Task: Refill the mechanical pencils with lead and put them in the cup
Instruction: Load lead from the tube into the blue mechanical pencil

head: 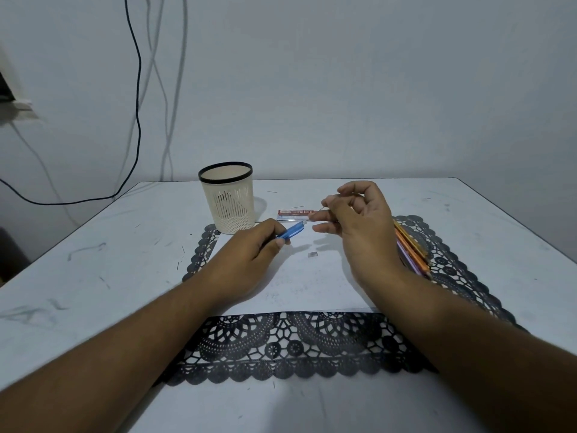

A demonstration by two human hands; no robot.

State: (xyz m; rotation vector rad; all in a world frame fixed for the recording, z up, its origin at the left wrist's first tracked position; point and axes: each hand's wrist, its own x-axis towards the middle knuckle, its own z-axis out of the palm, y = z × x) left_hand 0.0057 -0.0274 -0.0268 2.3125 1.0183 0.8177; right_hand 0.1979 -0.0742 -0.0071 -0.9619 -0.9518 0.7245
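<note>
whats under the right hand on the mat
Several pencils, orange and purple among them, lie on the black lace mat beneath the right hand. The hand covers their far ends, so their count is unclear.

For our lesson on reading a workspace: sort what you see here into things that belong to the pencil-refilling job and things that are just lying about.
Job:
blue pencil, gripped by left hand
lead, pinched by right hand
lead case
cup
pencil pile
small cap

Lying about:
lace mat
paper
cables
table
</note>
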